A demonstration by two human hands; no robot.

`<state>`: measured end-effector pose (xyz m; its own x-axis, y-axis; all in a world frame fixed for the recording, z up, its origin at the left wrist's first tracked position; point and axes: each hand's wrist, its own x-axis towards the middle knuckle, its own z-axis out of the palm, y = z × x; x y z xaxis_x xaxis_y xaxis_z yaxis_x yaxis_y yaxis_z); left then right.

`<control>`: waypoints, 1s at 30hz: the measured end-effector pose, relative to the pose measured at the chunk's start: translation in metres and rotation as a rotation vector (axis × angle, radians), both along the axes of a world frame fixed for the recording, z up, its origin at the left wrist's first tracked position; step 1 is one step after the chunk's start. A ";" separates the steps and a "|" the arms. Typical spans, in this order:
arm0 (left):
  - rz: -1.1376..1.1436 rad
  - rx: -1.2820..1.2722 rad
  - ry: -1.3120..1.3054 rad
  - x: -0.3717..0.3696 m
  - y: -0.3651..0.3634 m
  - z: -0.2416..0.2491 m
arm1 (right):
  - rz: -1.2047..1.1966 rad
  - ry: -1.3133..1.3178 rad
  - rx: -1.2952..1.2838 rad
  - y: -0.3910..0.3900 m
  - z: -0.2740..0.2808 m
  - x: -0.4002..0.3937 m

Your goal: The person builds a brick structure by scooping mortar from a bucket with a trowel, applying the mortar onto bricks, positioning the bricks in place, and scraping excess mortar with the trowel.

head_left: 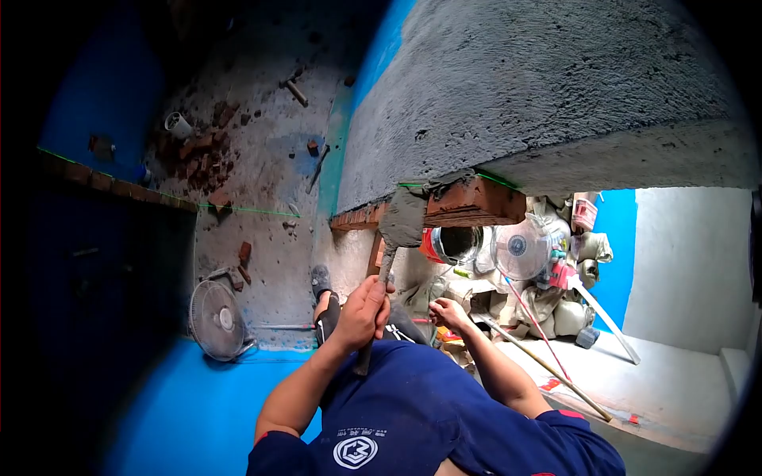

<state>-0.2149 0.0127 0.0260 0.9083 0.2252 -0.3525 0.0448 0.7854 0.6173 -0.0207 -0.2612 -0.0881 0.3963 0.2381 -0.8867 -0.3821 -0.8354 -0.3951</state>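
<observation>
My left hand [365,311] is closed around the handle of a trowel, whose flat blade [403,218] is coated in grey mortar. The blade points up and touches or overlaps the mortared edge of a brick course [476,202] below the rough grey wall [548,87]. The lower handle end sticks out beneath my fist. To the right, my right hand [450,314] is held in front of my body with fingers curled together. Whatever it may grip is too indistinct to name.
A standing fan [216,319] is at the left and another fan [520,247] at the right, near a bucket [456,244] and piled sacks [567,316]. Broken bricks [194,155] litter the floor. Long poles [548,369] lean at right. Green laser lines cross the bricks.
</observation>
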 end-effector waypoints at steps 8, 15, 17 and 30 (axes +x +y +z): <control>-0.022 -0.003 -0.040 -0.002 0.002 0.017 | 0.041 -0.045 0.013 0.002 -0.004 0.000; -0.046 0.034 -0.078 -0.003 0.009 0.038 | 0.022 -0.066 0.009 0.016 0.001 -0.002; -0.066 0.065 -0.080 -0.003 0.016 0.053 | 0.038 -0.049 0.006 0.020 0.005 -0.003; 0.098 0.372 -0.492 -0.004 0.035 0.098 | 0.280 -0.267 0.695 0.109 0.169 -0.048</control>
<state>-0.2184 0.0479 0.1243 0.9133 0.3427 0.2200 -0.3756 0.5003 0.7801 -0.0685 -0.1518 0.0811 0.4178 0.8245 -0.3817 -0.0131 -0.4146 -0.9099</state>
